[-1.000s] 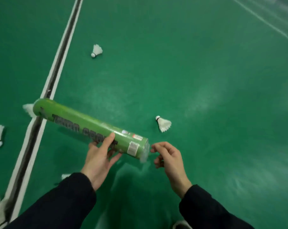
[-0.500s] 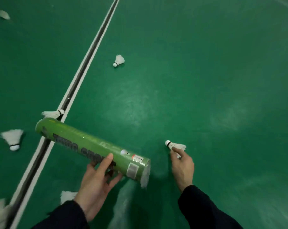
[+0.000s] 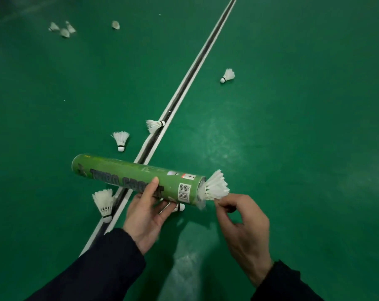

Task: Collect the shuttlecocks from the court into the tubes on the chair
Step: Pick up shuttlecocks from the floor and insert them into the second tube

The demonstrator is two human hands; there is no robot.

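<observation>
My left hand (image 3: 148,210) grips a green shuttlecock tube (image 3: 130,178) from below, holding it nearly level above the court. A white shuttlecock (image 3: 216,186) sticks half out of the tube's open right end, feathers outward. My right hand (image 3: 241,218) pinches the lower edge of those feathers with thumb and forefinger. Loose shuttlecocks lie on the green floor: one (image 3: 121,140) left of the line, one (image 3: 155,125) against the line, one (image 3: 104,204) beside my left wrist, one (image 3: 227,75) to the right. Another (image 3: 180,207) peeks out under the tube.
A white and black court line (image 3: 185,86) runs diagonally from lower left to upper right. Several more shuttlecocks (image 3: 63,29) lie far off at the upper left, with one (image 3: 115,25) a little apart. No chair is in view.
My right hand lifted the shuttlecock from the floor and brought it to the tube's open end, where its cork end is now inside. The view swung left, showing more shuttlecocks.
</observation>
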